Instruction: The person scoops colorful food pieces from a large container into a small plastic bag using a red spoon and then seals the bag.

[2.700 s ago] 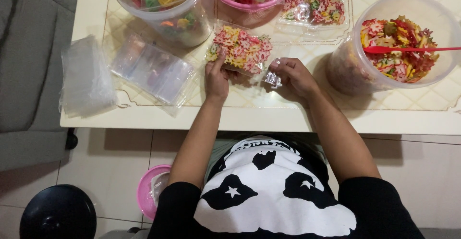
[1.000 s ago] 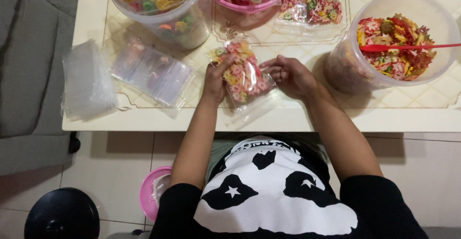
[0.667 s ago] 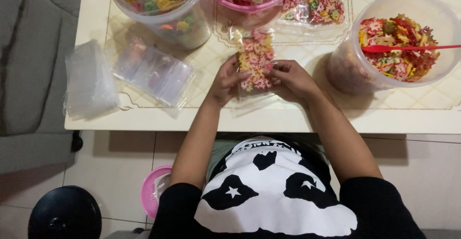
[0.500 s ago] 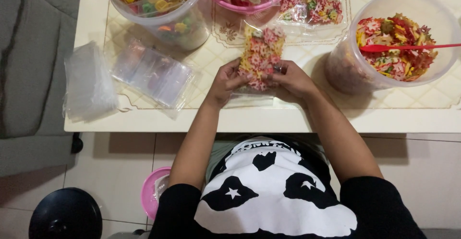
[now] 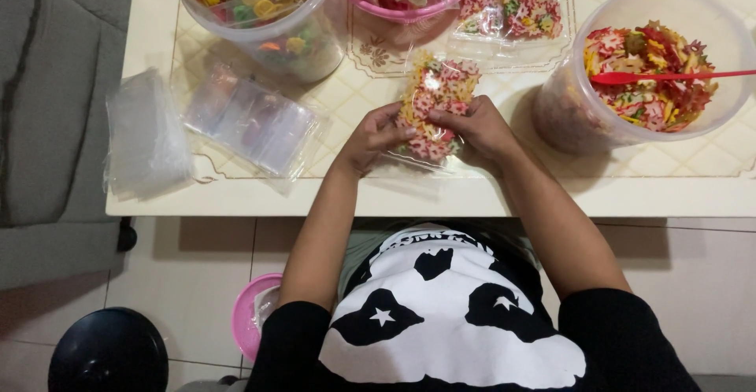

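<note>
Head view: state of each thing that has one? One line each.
Snack bag: filled, held upright off the table by both hands.
Left hand: gripping the bag's left edge.
Right hand: gripping the bag's right edge.
Right tub: open, nearly full, red spoon lying inside.
Left tub: open, full.
Pink bowl: open, filled.
Empty bags: flat, stacked on the table.

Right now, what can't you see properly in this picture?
Head view:
- The bottom of the small bag: covered by the left hand and right hand, so whether it is closed cannot be told.
- The top tubs, the clear one and pink one: cut off by the top edge.
- The pink bowl on the floor: partly behind the left arm.
</note>
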